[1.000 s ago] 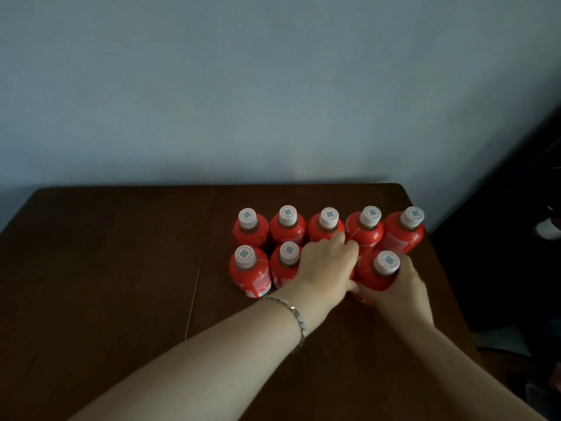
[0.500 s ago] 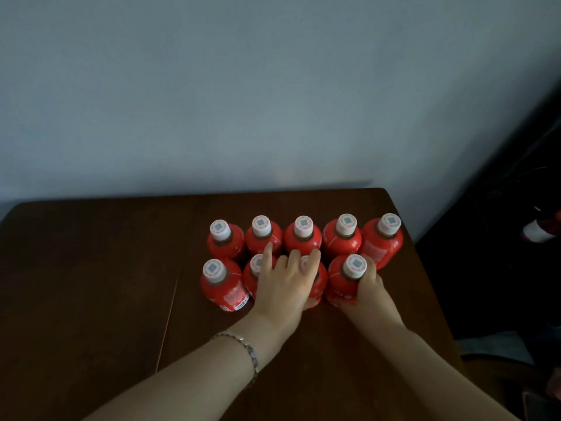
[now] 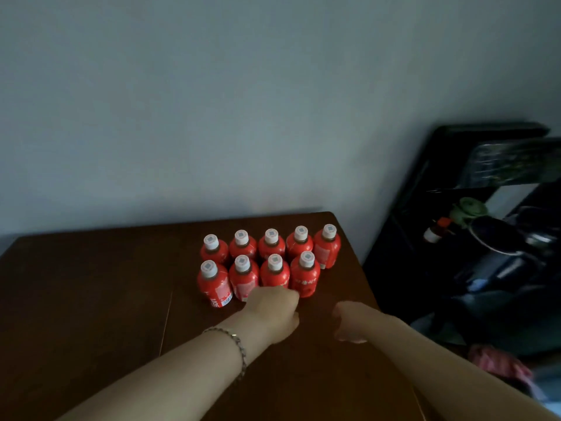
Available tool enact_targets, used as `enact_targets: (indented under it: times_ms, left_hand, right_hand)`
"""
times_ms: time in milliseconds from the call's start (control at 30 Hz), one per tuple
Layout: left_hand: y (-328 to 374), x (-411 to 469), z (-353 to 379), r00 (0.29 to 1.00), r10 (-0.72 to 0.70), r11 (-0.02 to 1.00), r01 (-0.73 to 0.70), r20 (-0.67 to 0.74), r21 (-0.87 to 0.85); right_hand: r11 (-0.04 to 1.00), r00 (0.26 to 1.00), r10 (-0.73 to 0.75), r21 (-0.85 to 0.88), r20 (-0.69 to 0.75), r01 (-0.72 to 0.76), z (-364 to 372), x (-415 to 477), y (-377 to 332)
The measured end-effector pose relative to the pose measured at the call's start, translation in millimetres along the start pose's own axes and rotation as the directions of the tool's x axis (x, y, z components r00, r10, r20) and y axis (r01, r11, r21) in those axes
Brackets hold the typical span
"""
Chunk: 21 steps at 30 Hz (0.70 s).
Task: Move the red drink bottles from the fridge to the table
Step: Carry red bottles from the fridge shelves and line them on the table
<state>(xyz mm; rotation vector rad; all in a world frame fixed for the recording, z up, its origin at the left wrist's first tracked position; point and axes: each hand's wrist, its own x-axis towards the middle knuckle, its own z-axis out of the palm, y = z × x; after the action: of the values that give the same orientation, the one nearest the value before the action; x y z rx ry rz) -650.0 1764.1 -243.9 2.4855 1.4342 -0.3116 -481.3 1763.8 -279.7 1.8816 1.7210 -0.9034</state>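
Several red drink bottles with white caps stand upright in two tight rows on the dark wooden table [image 3: 91, 299], near its far right corner. The back row runs from its left end [image 3: 211, 249] to its right end [image 3: 328, 249]; the front row runs from a bottle [image 3: 212, 282] on the left to one [image 3: 306, 276] on the right. My left hand [image 3: 273, 312] hovers just in front of the front row, fingers loosely curled, holding nothing. My right hand [image 3: 349, 322] is further right, off the bottles, also loosely curled and holding nothing.
The table's right edge runs close beside my right arm. Beyond it stands a dark shelf unit [image 3: 455, 165] with dim clutter, including a small bottle [image 3: 434, 232] with a red cap. A pink cloth [image 3: 498, 363] lies low at the right. A plain wall backs the table.
Both hands have let go of the two front-row bottles and pulled back toward me. The bottles stay standing in the front row. The view has swung right, showing the shelf.
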Motion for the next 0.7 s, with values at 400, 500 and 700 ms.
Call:
enact_targets:
  times_ms: [400,500,700]
  left_hand:
    - [154,-105,-23,0.845,0.514,0.831,-0.534,0.148,0.155]
    - [232,-147,-22,0.738,0.664,0.723,-0.674,0.121,0.152]
    - [399,-259,-4,0.400,0.910,0.370,-0.903,0.113,0.219]
  right_hand:
    - [0.853,0.860,0.448,0.405,-0.245,-0.329,118,-250,81]
    - [0.751,0.759,0.608,0.477,-0.233,-0.456,168,-337,106]
    - [0.430,0.473,0.873,0.645,-0.119,-0.632,292,-517,144]
